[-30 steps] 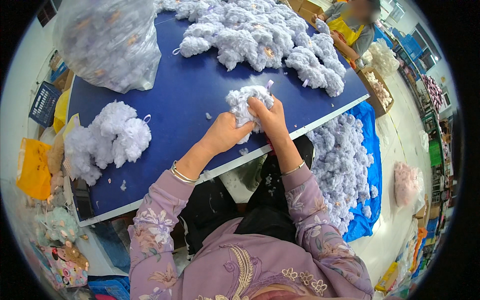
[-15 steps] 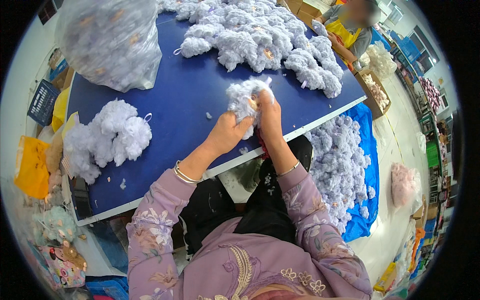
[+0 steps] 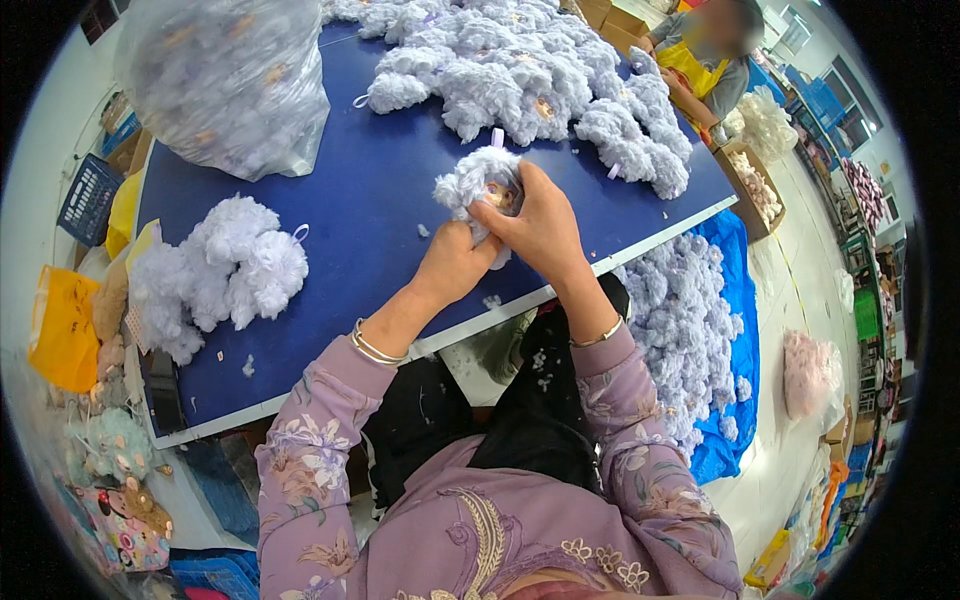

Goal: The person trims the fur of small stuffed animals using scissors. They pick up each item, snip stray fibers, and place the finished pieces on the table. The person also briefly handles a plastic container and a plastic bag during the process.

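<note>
Between my two hands is a fluffy pale-lilac plush doll head (image 3: 465, 182) with a small doll face and a ribbon loop standing up from its top. My left hand (image 3: 452, 262) grips it from below, fingers curled and partly hidden under the fur. My right hand (image 3: 543, 222) clasps its right side, the thumb lying across the fur just under the face. The doll head is held above the blue table (image 3: 370, 225), near its front edge. A big heap of similar plush heads (image 3: 510, 75) lies on the far side.
A clear plastic bag (image 3: 225, 90) of plush heads stands at the far left, with a smaller fluffy pile (image 3: 225, 265) nearer me. To the right, a blue sack (image 3: 735, 330) holds more. A person in a yellow apron (image 3: 690, 68) works at the far right beside a cardboard box (image 3: 770, 222).
The doll head has turned so its face and upright loop show more clearly. My right hand has shifted its grip, bringing the thumb across the front.
</note>
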`<state>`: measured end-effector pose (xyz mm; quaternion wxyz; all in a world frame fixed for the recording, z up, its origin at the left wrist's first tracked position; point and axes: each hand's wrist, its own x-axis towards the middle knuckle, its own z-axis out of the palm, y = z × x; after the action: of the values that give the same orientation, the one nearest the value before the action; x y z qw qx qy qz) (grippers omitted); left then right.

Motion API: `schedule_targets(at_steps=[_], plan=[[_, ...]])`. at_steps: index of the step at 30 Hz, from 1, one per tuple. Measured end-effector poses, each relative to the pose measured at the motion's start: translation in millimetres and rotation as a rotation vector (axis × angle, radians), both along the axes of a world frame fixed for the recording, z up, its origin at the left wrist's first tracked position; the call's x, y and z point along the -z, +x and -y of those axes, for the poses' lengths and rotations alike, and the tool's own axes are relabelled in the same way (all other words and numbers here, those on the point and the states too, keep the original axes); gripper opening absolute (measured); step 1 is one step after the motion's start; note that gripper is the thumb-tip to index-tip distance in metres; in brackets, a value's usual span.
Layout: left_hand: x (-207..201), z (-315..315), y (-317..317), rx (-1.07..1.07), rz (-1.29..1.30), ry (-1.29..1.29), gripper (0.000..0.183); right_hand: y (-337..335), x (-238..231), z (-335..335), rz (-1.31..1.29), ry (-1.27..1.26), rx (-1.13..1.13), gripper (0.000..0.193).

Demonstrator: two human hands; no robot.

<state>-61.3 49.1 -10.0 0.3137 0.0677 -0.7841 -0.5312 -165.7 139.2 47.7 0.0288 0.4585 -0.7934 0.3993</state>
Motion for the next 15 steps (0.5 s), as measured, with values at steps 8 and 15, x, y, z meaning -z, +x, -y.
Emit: schedule_targets(at_steps=[8, 15], plan=[[-3.3, 0.6, 5.1, -0.055, 0.147, -0.117, 0.025, 5.9, 4.2, 8.4, 0.023, 0.099, 0.068, 0.049], [-5.5, -7.5, 8.8, -0.081, 0.009, -0.157, 0.038, -8.3, 24.1, 12.8, 0.344, -0.107, -0.018, 0.047]])
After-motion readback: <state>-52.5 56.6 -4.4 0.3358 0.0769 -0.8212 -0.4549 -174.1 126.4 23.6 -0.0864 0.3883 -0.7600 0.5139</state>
